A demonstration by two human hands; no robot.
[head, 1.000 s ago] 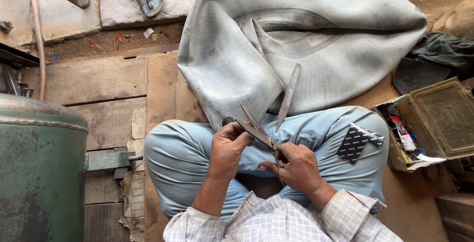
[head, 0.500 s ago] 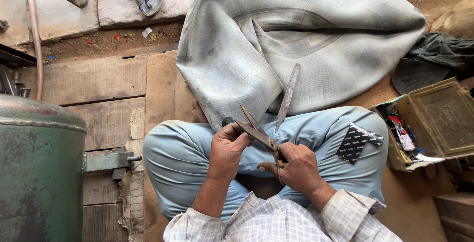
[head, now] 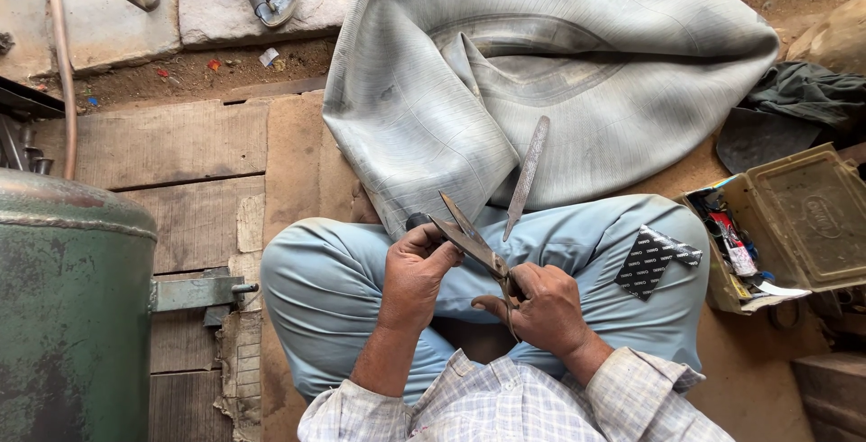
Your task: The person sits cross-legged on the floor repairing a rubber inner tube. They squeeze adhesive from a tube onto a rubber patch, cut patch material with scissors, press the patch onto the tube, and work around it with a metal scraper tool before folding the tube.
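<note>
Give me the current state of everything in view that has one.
Scissors: blades open, held in both hands.
Left hand: closed round a small dark piece at the blades.
Right hand: gripping the scissor handles.
Inner tube: deflated, folded, lying flat.
Metal file: resting on the tube.
Toolbox: lid open.
Black patch: lying on the knee.

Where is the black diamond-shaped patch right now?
In the head view, the black diamond-shaped patch lies on the person's right thigh, between the right hand and the open olive toolbox.
</note>
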